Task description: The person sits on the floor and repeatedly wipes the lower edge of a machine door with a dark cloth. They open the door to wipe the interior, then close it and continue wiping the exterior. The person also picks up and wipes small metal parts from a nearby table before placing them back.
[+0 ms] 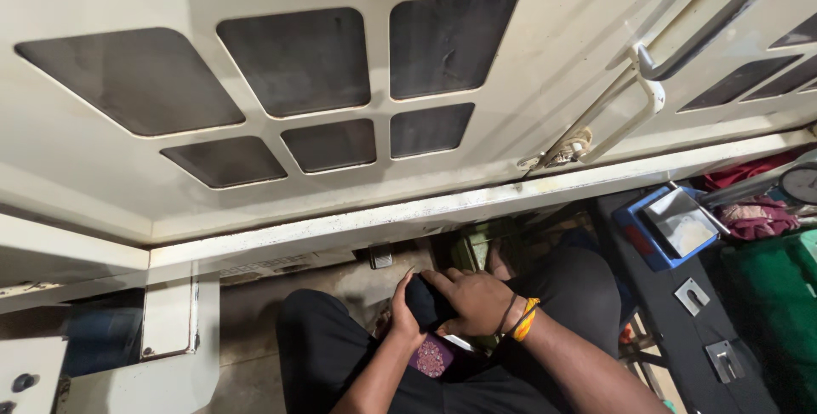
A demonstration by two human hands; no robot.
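**Both hands on a dark object over the lap, in front of a cream machine door**

Nearest the camera are the person's two forearms, coming up from the bottom edge of the view over black trousers (pixel 340 354). Right hand (pixel 473 302) lies on top of a dark object (pixel 425 303), fingers curled together over it and pointing left; thin black bands and a yellow-orange thread bracelet (pixel 525 319) circle that wrist. Left hand (pixel 402 310) grips the same dark object from its left side, fingers wrapped round its edge. What the object is cannot be told, since the hands cover most of it. Just beneath the hands, on the lap, a purple patterned pouch (pixel 432 356) shows partly.

Beyond the knees stands a large cream machine door (pixel 528 48) with six dark rounded windows, filling the upper half of the view. A white bar handle (pixel 634 116) sits near the door's right edge, with a knot of string at its lower end. Below the door's bottom edge runs a pale sill (pixel 357 227).

To the right, a black bench (pixel 681 329) carries two small metal plates (pixel 691 296) along its near edge and a blue tray (pixel 668 227) with a grey block toward its far edge. Further right are a green crate (pixel 770 295), red cloth and a round dial gauge (pixel 802 182).
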